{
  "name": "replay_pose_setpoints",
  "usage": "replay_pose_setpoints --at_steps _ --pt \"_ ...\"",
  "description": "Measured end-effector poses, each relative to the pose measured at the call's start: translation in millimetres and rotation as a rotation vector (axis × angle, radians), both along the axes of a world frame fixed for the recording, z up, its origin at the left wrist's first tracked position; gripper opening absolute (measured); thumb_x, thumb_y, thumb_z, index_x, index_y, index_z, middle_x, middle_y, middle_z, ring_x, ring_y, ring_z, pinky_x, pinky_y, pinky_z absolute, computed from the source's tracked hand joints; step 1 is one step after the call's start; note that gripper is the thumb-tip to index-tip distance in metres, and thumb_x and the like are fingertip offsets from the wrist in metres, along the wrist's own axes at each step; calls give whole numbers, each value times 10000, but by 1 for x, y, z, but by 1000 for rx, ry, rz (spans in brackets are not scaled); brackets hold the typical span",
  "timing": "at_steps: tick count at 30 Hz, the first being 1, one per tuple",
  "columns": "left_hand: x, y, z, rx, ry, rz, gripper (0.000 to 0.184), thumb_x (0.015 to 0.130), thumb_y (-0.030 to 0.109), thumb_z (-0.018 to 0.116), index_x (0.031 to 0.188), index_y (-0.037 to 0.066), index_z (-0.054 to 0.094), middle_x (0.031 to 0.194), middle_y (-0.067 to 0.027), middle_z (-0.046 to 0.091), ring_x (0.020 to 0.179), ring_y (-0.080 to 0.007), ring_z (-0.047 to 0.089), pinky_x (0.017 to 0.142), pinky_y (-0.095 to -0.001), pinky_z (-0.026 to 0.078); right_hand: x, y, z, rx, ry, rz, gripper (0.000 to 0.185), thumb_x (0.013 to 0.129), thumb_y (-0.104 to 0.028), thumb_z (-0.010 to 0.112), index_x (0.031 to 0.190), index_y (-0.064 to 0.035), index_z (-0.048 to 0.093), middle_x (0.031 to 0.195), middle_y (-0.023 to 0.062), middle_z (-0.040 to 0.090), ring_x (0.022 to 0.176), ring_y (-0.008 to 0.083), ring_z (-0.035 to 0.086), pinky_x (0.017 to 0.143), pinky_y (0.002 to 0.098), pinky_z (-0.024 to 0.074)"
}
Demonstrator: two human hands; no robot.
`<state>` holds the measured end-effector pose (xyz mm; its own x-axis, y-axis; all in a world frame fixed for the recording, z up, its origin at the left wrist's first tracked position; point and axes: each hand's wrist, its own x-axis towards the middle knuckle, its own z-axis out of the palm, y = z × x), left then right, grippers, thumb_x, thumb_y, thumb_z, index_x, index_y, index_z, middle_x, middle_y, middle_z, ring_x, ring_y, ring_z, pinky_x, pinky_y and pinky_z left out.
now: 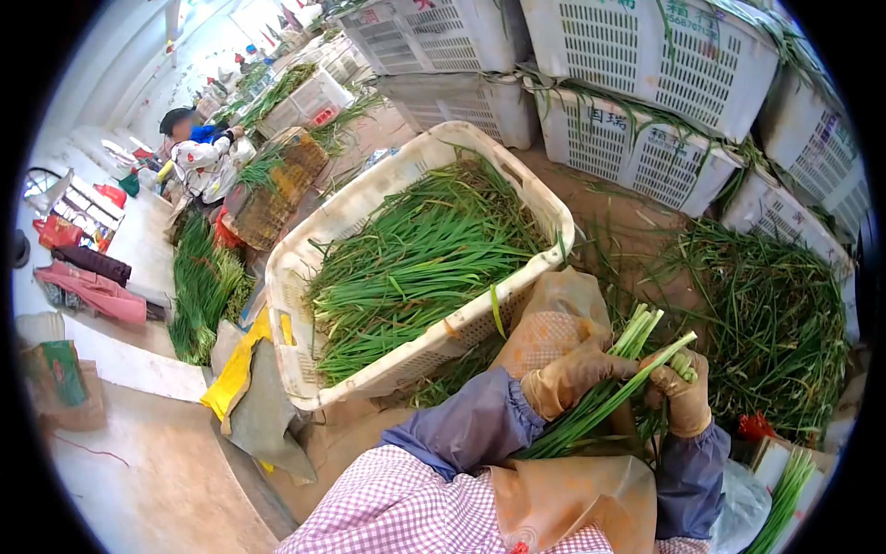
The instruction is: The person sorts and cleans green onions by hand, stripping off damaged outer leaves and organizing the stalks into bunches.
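Observation:
My left hand [574,377], in a brown stained glove, is closed around a bunch of garlic chives [591,411]. The pale cut ends point up and to the right, and the green leaves hang down over my lap. Close beside it, my right hand [681,390], gloved too, has its fingers curled around stem ends of garlic chives [683,367]. One long stalk angles up between the hands. A brown plastic apron [577,499] covers my lap. In front of me a white plastic basket [281,346] holds a heap of garlic chives [425,249].
White slatted crates [637,138] are stacked ahead. A pile of loose leaves [757,319] lies on the floor at right, with a trimmed bunch [784,499] at lower right. More bunches [205,286] lie at left, near a yellow-and-grey cloth [245,388]. Another person [203,157] sits farther back.

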<state>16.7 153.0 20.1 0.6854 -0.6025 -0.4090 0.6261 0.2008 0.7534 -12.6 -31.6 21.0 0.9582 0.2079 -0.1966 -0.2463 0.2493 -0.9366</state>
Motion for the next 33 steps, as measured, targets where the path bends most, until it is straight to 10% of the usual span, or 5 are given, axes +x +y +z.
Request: replay_pose_setpoints --at_steps 10,19,23,27,33 --pt "-7 -3 52 684 -638 129 425 600 336 758 857 18 639 777 -122 616 719 -257 585 685 -361 455 6 -12 2 -470 -128 -2 100 772 -105 644 738 -20 604 598 -9 526 558 76 457 486 254 368" --pt "-7 2 18 240 13 104 246 692 73 711 908 25 603 710 -58 600 533 -166 578 498 -272 486 41 -132 -27 -679 -296 -852 176 829 -92 642 991 -24 641 700 3 602 543 36 479 439 174 372" --pt "-5 -5 19 237 -14 76 273 738 141 714 960 42 589 766 -42 617 613 -121 592 527 -244 481 20 -82 -7 -422 -191 -626 341 797 -92 679 1118 -9 599 851 0 626 692 63 521 582 185 433" --pt "-3 -23 32 204 -294 51 285 754 149 707 995 48 593 813 -42 620 683 -115 596 590 -239 487 8 -14 17 -13 61 -228 273 827 -160 646 1064 -28 614 619 -43 511 411 42 404 373 186 300" --pt "5 -4 7 -41 88 141 328 788 161 671 1036 -26 568 880 -76 620 770 -158 613 670 -275 514 34 -79 15 -213 -73 -619 164 853 -159 530 777 -80 652 708 18 586 562 85 525 457 227 415"
